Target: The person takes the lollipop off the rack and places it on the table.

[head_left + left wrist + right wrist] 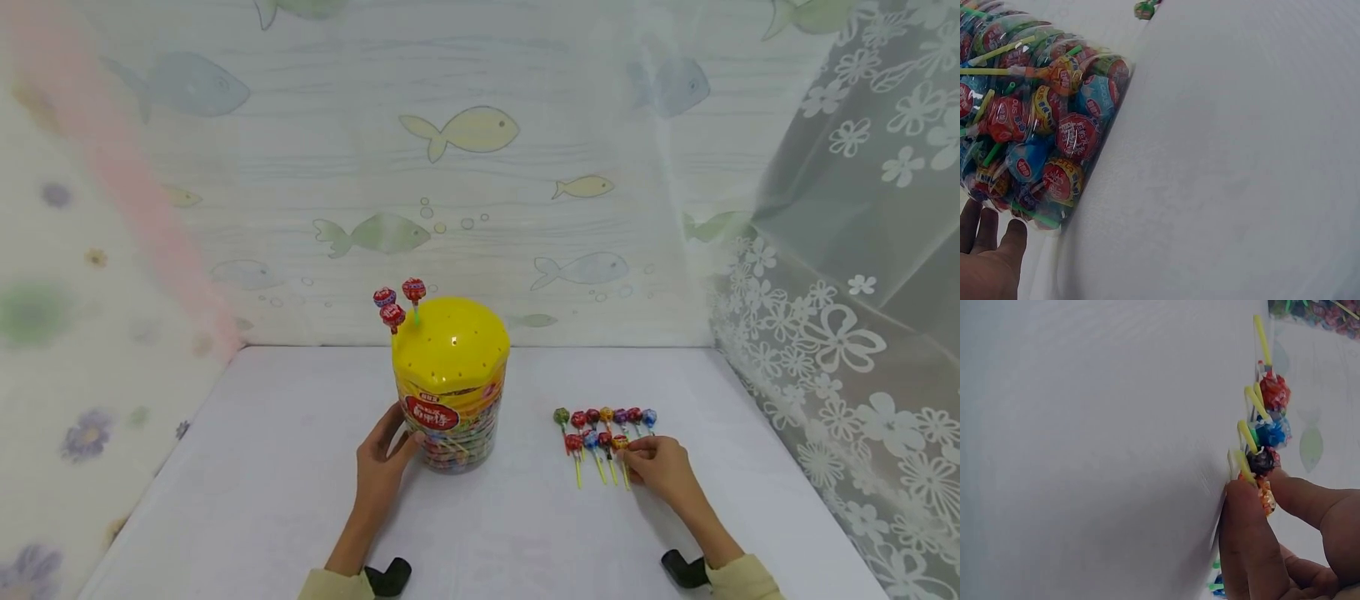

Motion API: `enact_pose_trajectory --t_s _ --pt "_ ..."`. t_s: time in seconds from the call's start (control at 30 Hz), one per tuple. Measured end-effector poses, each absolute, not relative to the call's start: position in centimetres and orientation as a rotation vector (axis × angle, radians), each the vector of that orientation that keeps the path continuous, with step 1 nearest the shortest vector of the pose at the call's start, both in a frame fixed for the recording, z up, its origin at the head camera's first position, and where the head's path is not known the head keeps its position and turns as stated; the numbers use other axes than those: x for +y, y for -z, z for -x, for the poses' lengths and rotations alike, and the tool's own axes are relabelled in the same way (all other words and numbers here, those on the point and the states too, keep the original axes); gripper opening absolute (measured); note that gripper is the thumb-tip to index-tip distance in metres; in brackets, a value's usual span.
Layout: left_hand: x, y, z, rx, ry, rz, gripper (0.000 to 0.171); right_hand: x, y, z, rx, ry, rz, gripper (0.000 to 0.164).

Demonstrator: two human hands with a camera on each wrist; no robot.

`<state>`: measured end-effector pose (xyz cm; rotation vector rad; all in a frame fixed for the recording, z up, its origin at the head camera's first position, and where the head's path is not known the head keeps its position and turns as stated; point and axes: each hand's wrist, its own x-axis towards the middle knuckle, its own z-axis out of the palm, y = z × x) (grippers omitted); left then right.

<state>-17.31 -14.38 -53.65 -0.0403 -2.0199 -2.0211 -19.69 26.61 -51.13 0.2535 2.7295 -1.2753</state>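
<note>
A clear tub of lollipops (457, 450) with a yellow domed lid (453, 342) stands on the white table. Three lollipops (392, 315) stick up from holes at the lid's left. My left hand (381, 458) holds the tub's lower left side, thumb at the front; its fingers (1015, 236) show beside the wrapped sweets. To the right, loose lollipops (577, 419) lie in two rows, sticks toward me. My right hand (660, 467) pinches the orange-and-yellow lollipop (1266, 495) at the front row's right end, between thumb and fingers.
White cloth covers the table (480, 533). A fish-print curtain (480, 183) hangs behind it, and lace with white flowers (840, 342) closes the right side. Black curved pieces (390, 577) sit by both wrists.
</note>
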Motion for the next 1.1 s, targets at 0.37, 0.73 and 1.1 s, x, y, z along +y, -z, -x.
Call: enact_pose_trajectory --t_s 0.37,0.73,1.1 --pt "-14.5 53.7 17.3 -2.027 2.016 0.041 0.061 26.9 49.6 18.9 2.741 1.216 -0.260 0.041" --pt "-14.7 53.8 17.3 -2.029 2.012 0.031 0.061 24.4 45.0 16.3 2.756 1.266 0.086 0.039" --pt "-14.6 53.6 17.2 -2.045 2.028 0.024 0.061 19.5 41.8 14.5 2.629 1.536 0.389 0.035"
